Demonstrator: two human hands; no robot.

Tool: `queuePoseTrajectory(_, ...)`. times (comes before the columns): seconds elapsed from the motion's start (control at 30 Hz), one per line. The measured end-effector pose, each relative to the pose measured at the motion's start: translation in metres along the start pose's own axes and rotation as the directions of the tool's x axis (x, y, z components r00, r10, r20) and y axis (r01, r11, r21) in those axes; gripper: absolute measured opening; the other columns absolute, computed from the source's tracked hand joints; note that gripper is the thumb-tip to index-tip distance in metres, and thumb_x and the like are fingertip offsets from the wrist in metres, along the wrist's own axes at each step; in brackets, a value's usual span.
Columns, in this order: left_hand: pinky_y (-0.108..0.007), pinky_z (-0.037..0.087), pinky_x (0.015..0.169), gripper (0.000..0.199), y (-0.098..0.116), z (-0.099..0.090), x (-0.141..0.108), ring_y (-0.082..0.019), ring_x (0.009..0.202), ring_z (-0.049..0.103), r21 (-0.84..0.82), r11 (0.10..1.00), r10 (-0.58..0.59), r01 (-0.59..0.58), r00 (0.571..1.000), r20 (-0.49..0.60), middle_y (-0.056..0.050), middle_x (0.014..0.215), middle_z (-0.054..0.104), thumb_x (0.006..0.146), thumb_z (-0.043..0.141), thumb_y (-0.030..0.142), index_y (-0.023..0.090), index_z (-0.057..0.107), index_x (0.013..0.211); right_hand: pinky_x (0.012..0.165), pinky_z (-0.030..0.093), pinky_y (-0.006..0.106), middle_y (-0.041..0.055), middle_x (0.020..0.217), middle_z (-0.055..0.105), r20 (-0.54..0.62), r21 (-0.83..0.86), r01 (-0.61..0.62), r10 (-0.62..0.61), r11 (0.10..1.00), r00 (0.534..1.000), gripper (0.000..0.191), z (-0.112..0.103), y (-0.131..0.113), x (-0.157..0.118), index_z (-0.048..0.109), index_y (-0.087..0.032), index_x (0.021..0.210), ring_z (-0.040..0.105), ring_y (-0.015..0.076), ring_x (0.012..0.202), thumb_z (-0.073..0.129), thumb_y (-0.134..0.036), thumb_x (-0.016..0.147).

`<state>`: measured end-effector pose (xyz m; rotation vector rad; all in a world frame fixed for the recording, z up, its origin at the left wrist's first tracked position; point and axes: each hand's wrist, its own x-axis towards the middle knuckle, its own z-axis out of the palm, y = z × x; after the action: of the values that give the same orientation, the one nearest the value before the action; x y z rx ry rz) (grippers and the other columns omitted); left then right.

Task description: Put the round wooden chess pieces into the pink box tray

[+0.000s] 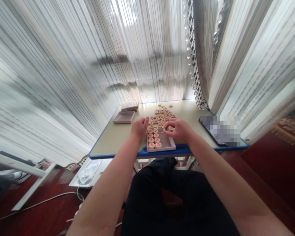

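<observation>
A shallow open box (167, 144) rests at the table's front edge. Two columns of round Chinese chess pieces (151, 140) with red characters fill its left side; bare bottom shows on its right. My right hand (178, 128) is over the box's far right corner, thumb and forefinger curled in a pinch around a Chinese chess piece (170, 128), partly covered by the fingers. Beside the box's left wall, my left hand (140, 127) is closed with its fingers curled in; anything inside is hidden. Many loose pieces (159, 123) lie in a cluster just beyond the box.
On the table (108, 141) at far left are a shallow box lid (124, 117) and a stacked pale object (129, 106). A dark flat case (211, 132), partly blurred out, lies at right. Striped string curtains (149, 65) hang behind the table. A white cable (51, 198) crosses the floor.
</observation>
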<state>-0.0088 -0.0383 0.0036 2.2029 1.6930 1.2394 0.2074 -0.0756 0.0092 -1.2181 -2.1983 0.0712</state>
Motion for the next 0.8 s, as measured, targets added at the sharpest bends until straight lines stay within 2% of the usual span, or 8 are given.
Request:
queuePoseTrajectory(0.1,-0.027,0.034,0.057,0.053,0.0001,0.0050,0.0024,-0.016,0.060,0.055,0.011,0.999,0.036,-0.036,0.998,0.052,-0.004,0.059,0.062,0.085,0.034,0.055,0.017,0.061,0.058,0.070,0.040,0.026,0.0037,0.081,0.063,0.038,-0.067,0.001,0.001,0.998,0.999,0.017,-0.0014,-0.0015,-0.0004,0.069,-0.021,0.076,0.057,0.0166,0.077,0.062,-0.034,0.069)
queuePoseTrajectory(0.27,-0.027,0.037,0.060,0.063,-0.0029,0.0066,0.0050,-0.015,0.060,0.056,-0.075,0.997,-0.020,0.025,0.998,0.063,-0.003,0.054,0.060,0.088,0.023,0.057,0.017,0.061,0.058,0.066,0.038,0.026,0.0035,0.082,0.065,0.093,-0.115,-0.029,0.040,0.993,0.995,0.019,-0.0010,-0.0057,-0.0006,0.070,-0.022,0.078,0.057,0.0170,0.076,0.062,-0.037,0.069)
queuePoseTrajectory(0.6,-0.026,0.036,0.059,0.061,-0.0020,0.0041,0.0038,-0.014,0.059,0.055,-0.066,0.997,-0.035,0.042,0.993,0.109,-0.002,0.053,0.058,0.088,0.026,0.056,0.017,0.061,0.057,0.055,0.033,0.024,0.0008,0.075,0.066,0.124,-0.088,-0.094,0.104,0.992,0.987,0.020,-0.0023,-0.0084,-0.0003,0.071,-0.025,0.080,0.055,0.0148,0.067,0.063,-0.038,0.067)
queuePoseTrajectory(0.7,-0.026,0.036,0.060,0.059,-0.0012,0.0033,0.0032,-0.014,0.061,0.055,-0.053,0.998,-0.030,0.037,0.991,0.128,-0.002,0.055,0.059,0.088,0.027,0.055,0.017,0.060,0.056,0.060,0.037,0.024,0.0012,0.078,0.065,0.083,-0.036,-0.060,0.063,0.998,0.995,0.020,-0.0015,-0.0074,0.0000,0.071,-0.023,0.082,0.055,0.0152,0.072,0.063,-0.034,0.067)
queuePoseTrajectory(0.8,-0.026,0.037,0.061,0.059,-0.0010,0.0025,0.0021,-0.015,0.062,0.056,-0.054,0.998,-0.030,0.037,0.991,0.131,-0.002,0.056,0.059,0.089,0.026,0.054,0.017,0.060,0.057,0.068,0.040,0.024,0.0020,0.082,0.065,0.107,0.031,-0.001,-0.003,1.000,0.994,0.018,-0.0004,-0.0067,0.0006,0.071,-0.022,0.082,0.056,0.0166,0.080,0.061,-0.028,0.068)
